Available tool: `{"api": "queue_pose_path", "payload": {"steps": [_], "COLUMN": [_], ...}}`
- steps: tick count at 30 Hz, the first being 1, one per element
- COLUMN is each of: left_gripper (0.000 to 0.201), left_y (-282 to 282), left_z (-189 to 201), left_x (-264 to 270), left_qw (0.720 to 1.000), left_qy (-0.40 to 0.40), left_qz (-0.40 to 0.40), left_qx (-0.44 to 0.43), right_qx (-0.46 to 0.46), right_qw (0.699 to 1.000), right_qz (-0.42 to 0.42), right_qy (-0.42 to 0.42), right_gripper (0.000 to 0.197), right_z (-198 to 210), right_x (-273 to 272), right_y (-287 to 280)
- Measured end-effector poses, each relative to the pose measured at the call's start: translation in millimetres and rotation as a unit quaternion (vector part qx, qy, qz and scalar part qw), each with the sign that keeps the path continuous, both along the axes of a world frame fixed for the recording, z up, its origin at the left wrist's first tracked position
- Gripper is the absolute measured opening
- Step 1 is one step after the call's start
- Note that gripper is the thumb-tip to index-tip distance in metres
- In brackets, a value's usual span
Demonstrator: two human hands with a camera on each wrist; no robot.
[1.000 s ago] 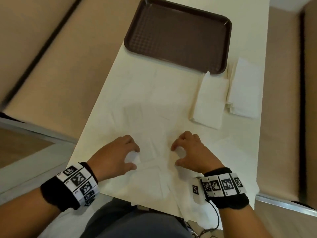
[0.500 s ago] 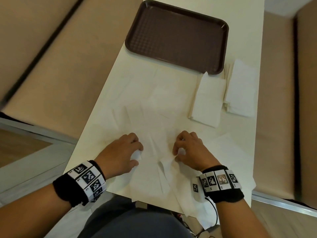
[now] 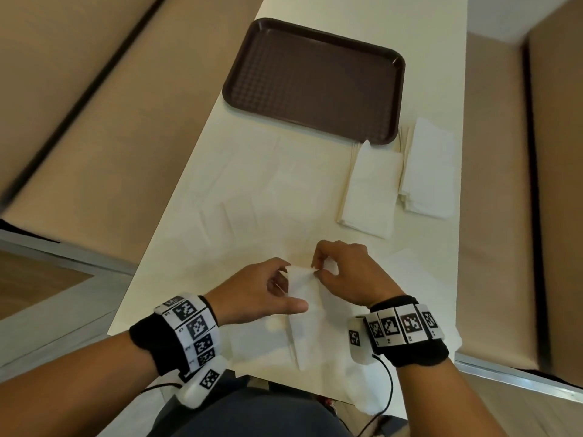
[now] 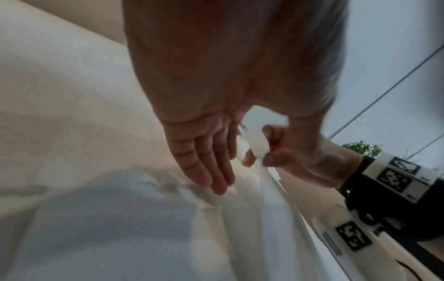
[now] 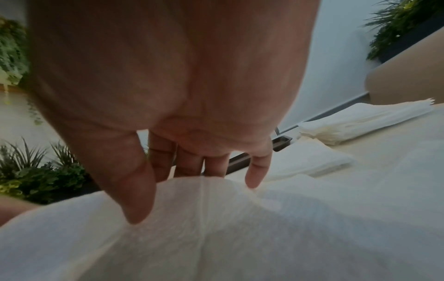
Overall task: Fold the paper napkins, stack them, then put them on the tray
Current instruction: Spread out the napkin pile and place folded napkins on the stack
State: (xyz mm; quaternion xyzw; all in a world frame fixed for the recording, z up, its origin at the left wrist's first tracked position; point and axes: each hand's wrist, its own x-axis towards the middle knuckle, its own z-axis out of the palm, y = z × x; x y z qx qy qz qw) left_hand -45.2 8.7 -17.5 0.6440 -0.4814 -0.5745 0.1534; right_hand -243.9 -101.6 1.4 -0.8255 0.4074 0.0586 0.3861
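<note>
Napkin in hand: a thin white paper napkin (image 3: 307,298) raised off the cream table (image 3: 239,171) at its 6 o'clock edge, its lower part draped on the tabletop.
Right hand (image 3: 350,272): thumb and fingers pinch the napkin's top edge.
Left hand (image 3: 255,294): fingers nearly straight beside the napkin's left edge; whether it grips cannot be told.
Folded napkins: two white folded stacks, one (image 3: 370,192) at 3 o'clock, another (image 3: 429,171) just right of it.
Tray: dark brown rectangular plastic tray (image 3: 315,80) at 12 o'clock, bare.
</note>
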Motion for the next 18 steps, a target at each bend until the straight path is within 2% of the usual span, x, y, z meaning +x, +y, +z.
{"api": "queue_pose_path", "payload": {"steps": [2,3,5,8,9,11,13,15,16,18], "left_gripper": [0.035,0.027,0.027,0.018,0.01,0.006,0.008,0.008,0.012,0.023], "left_y": [-3.2,-4.7,-6.9,-10.9,-12.0,-15.0,-18.4,-20.8,-21.1,-21.1], "left_z": [-4.0,-5.0,-3.7,5.2,7.5,12.5,15.4,18.6,20.6,21.4], "left_x": [-0.6,0.7,7.3,22.9,28.0,36.3,42.4,47.4,49.6,54.4], "left_qw": [0.998,0.996,0.992,0.989,0.989,0.985,0.979,0.978,0.981,0.99], "left_qy": [-0.052,-0.078,-0.097,-0.086,-0.073,-0.058,-0.066,-0.058,-0.045,-0.039], "left_qz": [0.013,0.019,0.042,0.075,0.088,0.123,0.153,0.162,0.152,0.105], "left_qx": [-0.027,-0.043,-0.065,-0.091,-0.094,-0.103,-0.115,-0.117,-0.109,-0.089], "right_qx": [0.003,0.012,0.028,0.056,0.067,0.089,0.103,0.114,0.119,0.13], "right_qw": [0.999,0.998,0.996,0.996,0.996,0.993,0.989,0.985,0.983,0.976], "right_qz": [-0.02,-0.035,-0.067,-0.07,-0.066,-0.081,-0.102,-0.128,-0.135,-0.16], "right_qy": [-0.029,-0.042,-0.05,0.0,0.01,0.006,-0.012,-0.03,-0.042,-0.075], "right_gripper": [0.01,0.013,0.023,0.046,0.041,0.006,0.019,0.01,0.006,0.01], "right_z": [2.2,2.8,4.7,6.9,6.8,8.5,9.2,4.9,5.1,-0.4], "right_x": [2.9,4.1,6.5,7.0,6.4,6.8,8.8,10.4,11.2,10.2], "right_y": [-5.1,-7.6,-12.8,-21.7,-23.9,-26.4,-26.3,-27.2,-26.5,-26.2]}}
